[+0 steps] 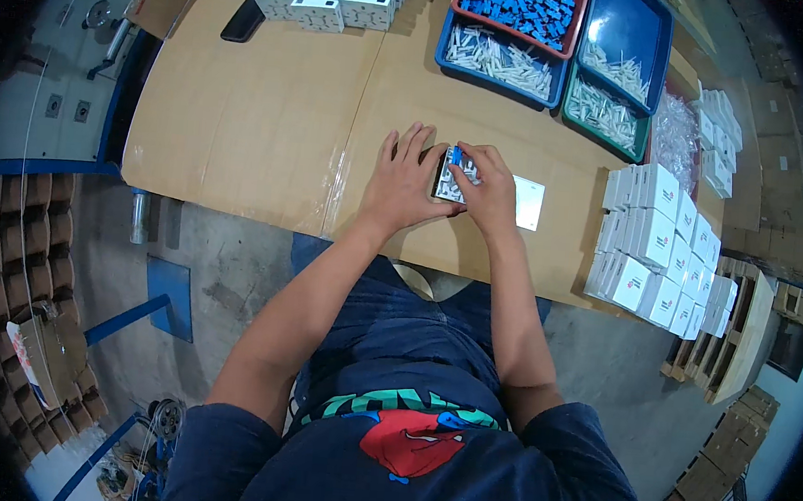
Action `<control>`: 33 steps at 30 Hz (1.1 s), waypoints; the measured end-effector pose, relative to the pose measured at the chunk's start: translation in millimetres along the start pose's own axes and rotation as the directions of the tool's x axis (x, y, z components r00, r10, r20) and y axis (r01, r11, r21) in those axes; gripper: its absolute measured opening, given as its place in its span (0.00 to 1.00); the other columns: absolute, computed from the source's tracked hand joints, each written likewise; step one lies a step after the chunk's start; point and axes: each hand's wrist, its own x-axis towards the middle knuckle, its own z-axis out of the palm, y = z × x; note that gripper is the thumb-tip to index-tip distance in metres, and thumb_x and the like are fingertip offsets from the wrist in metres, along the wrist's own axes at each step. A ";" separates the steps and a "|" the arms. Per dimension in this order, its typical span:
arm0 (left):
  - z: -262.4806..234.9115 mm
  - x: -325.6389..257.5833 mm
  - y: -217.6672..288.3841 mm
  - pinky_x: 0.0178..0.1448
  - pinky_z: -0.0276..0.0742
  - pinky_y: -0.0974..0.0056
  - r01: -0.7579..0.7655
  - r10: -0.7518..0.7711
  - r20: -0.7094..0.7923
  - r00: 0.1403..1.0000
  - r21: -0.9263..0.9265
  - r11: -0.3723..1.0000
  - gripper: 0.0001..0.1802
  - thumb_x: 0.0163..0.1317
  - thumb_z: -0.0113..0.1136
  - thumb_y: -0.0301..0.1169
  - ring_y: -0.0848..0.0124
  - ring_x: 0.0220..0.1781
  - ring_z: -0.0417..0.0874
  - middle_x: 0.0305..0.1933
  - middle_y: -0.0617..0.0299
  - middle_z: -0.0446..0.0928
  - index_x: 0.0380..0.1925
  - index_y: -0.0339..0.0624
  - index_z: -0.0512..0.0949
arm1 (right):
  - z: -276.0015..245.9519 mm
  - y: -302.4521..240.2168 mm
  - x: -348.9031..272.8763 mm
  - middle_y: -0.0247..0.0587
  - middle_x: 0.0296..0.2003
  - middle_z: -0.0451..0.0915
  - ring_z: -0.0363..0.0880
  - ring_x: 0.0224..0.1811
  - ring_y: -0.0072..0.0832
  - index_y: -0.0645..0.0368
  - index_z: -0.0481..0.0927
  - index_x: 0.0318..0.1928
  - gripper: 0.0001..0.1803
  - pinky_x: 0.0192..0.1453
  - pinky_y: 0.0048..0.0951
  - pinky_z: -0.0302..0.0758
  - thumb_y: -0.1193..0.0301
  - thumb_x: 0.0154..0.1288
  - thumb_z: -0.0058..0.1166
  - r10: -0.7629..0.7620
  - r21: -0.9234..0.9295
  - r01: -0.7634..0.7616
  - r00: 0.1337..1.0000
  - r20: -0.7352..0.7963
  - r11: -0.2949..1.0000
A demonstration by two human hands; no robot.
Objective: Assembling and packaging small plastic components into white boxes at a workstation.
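A small open box [445,188] holding white pieces sits on the cardboard-covered table in front of me. My left hand [404,184] braces it, with the thumb along its near side and the index finger at its left side; the other fingers are spread. Inside the box's far part, my right hand [489,190] pinches a small blue plastic piece [457,154] between thumb and fingertips. The right hand hides part of the box. Flat beside that hand lies a white box lid [529,204], partly covered by it.
Beyond my hands stand a red tray [572,50] of blue pieces and blue [497,88] and green [605,142] trays of pale sticks. White boxes [649,235] are stacked right. Far left are a phone [243,18] and more stacked boxes [330,8].
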 end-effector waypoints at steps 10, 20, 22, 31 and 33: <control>1.1 -0.1 -0.9 0.83 0.45 0.39 0.000 0.000 -0.006 1.000 -0.005 1.000 0.55 0.47 0.66 0.72 0.54 0.83 0.53 0.75 0.49 0.63 0.67 0.43 0.72 | 2.9 4.0 1.1 0.44 0.43 0.82 0.85 0.44 0.44 0.59 0.85 0.51 0.17 0.47 0.39 0.80 0.71 0.61 0.69 0.026 0.023 -0.027 0.999 0.023 0.999; 0.2 -0.4 -0.6 0.83 0.45 0.39 0.000 0.000 0.014 1.000 0.006 1.000 0.55 0.48 0.65 0.72 0.54 0.83 0.53 0.75 0.49 0.63 0.67 0.43 0.71 | 4.2 3.4 2.3 0.43 0.42 0.82 0.84 0.44 0.46 0.58 0.86 0.49 0.17 0.48 0.42 0.79 0.70 0.59 0.70 0.038 -0.010 -0.038 0.999 0.023 0.999; 1.1 -0.4 -1.0 0.83 0.45 0.39 -0.003 0.003 0.009 1.000 0.007 1.000 0.55 0.48 0.65 0.72 0.54 0.83 0.53 0.75 0.49 0.63 0.67 0.43 0.71 | 3.7 3.8 2.3 0.43 0.42 0.82 0.84 0.44 0.45 0.57 0.86 0.49 0.17 0.49 0.42 0.79 0.70 0.59 0.70 0.047 -0.002 -0.047 0.998 0.028 0.999; 2.4 0.4 -0.3 0.83 0.46 0.38 0.005 -0.006 -0.006 1.000 -0.022 1.000 0.54 0.46 0.70 0.69 0.53 0.83 0.55 0.76 0.49 0.62 0.67 0.44 0.71 | 4.9 5.3 3.9 0.39 0.42 0.82 0.82 0.43 0.44 0.53 0.87 0.49 0.17 0.51 0.41 0.75 0.69 0.58 0.70 0.061 -0.047 -0.059 0.997 0.041 0.997; 2.5 0.9 0.1 0.83 0.46 0.38 0.005 -0.005 0.000 1.000 -0.017 1.000 0.54 0.46 0.70 0.69 0.53 0.83 0.55 0.76 0.49 0.62 0.67 0.44 0.71 | 5.3 7.0 3.5 0.38 0.42 0.81 0.81 0.43 0.43 0.52 0.88 0.50 0.18 0.51 0.40 0.75 0.69 0.58 0.70 0.060 -0.063 -0.058 0.997 0.038 0.996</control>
